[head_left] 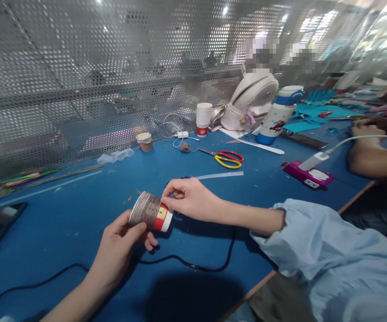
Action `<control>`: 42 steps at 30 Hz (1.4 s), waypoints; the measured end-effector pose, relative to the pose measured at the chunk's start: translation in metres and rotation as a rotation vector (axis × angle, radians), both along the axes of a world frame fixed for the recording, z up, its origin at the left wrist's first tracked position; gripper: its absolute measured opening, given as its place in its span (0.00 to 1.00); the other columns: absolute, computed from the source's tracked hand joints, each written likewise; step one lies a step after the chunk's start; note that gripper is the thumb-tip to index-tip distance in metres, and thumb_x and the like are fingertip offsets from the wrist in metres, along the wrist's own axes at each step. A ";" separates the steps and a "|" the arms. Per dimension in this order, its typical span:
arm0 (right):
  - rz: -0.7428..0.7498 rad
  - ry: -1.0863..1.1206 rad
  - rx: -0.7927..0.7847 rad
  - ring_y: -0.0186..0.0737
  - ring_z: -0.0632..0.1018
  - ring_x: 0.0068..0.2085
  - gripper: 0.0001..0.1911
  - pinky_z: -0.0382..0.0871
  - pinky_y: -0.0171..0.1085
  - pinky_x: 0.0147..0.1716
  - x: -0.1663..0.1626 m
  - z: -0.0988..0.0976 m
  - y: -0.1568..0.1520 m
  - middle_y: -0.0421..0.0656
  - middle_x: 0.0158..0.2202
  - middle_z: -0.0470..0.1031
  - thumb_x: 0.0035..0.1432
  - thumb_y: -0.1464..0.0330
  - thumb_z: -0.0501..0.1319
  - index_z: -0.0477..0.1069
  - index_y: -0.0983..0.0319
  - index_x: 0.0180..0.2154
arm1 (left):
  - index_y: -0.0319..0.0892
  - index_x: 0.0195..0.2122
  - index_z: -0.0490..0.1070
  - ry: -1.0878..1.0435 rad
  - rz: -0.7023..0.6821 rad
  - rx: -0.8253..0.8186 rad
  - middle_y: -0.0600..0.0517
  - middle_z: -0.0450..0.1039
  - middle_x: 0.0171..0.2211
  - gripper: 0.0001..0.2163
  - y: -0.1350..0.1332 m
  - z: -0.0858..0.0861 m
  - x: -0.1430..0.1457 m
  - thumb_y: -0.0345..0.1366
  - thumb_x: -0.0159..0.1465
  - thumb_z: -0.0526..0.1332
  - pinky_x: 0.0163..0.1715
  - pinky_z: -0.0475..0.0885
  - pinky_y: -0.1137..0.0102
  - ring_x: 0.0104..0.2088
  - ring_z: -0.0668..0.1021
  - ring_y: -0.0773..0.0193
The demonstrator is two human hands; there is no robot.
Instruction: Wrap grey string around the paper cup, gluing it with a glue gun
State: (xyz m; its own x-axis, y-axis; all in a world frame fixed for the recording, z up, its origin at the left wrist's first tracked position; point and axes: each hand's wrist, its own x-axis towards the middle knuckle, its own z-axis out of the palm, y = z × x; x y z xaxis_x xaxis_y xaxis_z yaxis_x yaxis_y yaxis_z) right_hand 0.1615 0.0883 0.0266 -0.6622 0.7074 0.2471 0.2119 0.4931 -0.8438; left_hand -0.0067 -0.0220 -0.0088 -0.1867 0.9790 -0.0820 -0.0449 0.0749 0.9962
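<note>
My left hand (pixel 119 241) grips a paper cup (pixel 163 218) tilted on its side above the blue table, thumb on the near side. Brown-grey cord (pixel 148 210) is wound round much of the cup, leaving a red band with a yellow label and the white end bare. My right hand (pixel 193 199) pinches at the cup's upper side, where the winding meets the red band. Whatever lies between those fingertips is too small to make out. Just behind the right hand, a translucent stick (pixel 220 175) lies beside a mostly hidden dark blue object.
Scissors (pixel 228 158), a ball of grey yarn (pixel 184 147), stacked paper cups (pixel 204 118) and a wrapped jar (pixel 145 141) stand farther back. A bottle (pixel 278 115), backpack (pixel 252 100) and purple power strip (pixel 309 174) are rightward. A black cable (pixel 193 267) crosses the front. Another person's arm (pixel 377 152) rests right.
</note>
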 end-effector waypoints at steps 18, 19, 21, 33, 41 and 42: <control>0.003 -0.017 -0.049 0.25 0.59 0.22 0.05 0.53 0.29 0.22 0.000 0.003 -0.002 0.32 0.20 0.62 0.53 0.74 0.62 0.70 0.65 0.25 | 0.39 0.32 0.72 0.043 0.001 0.032 0.51 0.76 0.21 0.07 0.000 -0.004 -0.004 0.37 0.58 0.62 0.27 0.72 0.66 0.23 0.77 0.61; 0.003 -0.017 -0.045 0.25 0.59 0.22 0.05 0.53 0.29 0.23 0.000 0.003 -0.002 0.32 0.20 0.61 0.53 0.74 0.63 0.70 0.65 0.25 | 0.39 0.32 0.72 0.051 0.000 0.034 0.51 0.77 0.21 0.07 0.000 -0.005 -0.004 0.37 0.58 0.62 0.27 0.72 0.66 0.23 0.77 0.61; 0.002 -0.015 -0.033 0.25 0.59 0.22 0.05 0.53 0.29 0.23 0.000 0.003 -0.002 0.32 0.20 0.61 0.53 0.73 0.62 0.70 0.65 0.25 | 0.39 0.32 0.72 0.062 0.002 0.034 0.51 0.76 0.21 0.06 0.000 -0.005 -0.004 0.37 0.58 0.62 0.27 0.72 0.67 0.23 0.78 0.61; -0.006 -0.039 -0.086 0.25 0.60 0.22 0.05 0.54 0.29 0.23 0.000 0.004 -0.002 0.33 0.21 0.63 0.51 0.73 0.63 0.70 0.65 0.25 | 0.39 0.31 0.74 0.081 0.024 0.044 0.50 0.76 0.20 0.06 0.001 -0.002 -0.002 0.37 0.56 0.63 0.26 0.73 0.66 0.23 0.78 0.60; 0.011 -0.049 -0.138 0.24 0.60 0.20 0.05 0.55 0.28 0.22 0.000 0.005 -0.001 0.31 0.18 0.61 0.51 0.74 0.62 0.69 0.64 0.24 | 0.40 0.32 0.74 0.117 0.016 0.060 0.51 0.77 0.21 0.06 -0.001 -0.004 -0.006 0.36 0.56 0.63 0.27 0.74 0.66 0.23 0.78 0.60; 0.015 -0.048 -0.148 0.24 0.60 0.20 0.05 0.55 0.28 0.22 0.000 0.005 -0.001 0.31 0.17 0.61 0.51 0.73 0.62 0.69 0.64 0.24 | 0.40 0.32 0.74 0.130 0.011 0.060 0.50 0.77 0.22 0.06 -0.001 -0.003 -0.005 0.35 0.56 0.63 0.28 0.74 0.67 0.23 0.78 0.60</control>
State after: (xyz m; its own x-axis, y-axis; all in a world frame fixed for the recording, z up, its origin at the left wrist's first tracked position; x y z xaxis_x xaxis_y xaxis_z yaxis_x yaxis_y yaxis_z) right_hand 0.1617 0.0869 0.0311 -0.6813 0.7240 0.1084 0.2478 0.3673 -0.8965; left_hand -0.0122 -0.0229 -0.0122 -0.2031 0.9792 0.0027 0.0845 0.0147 0.9963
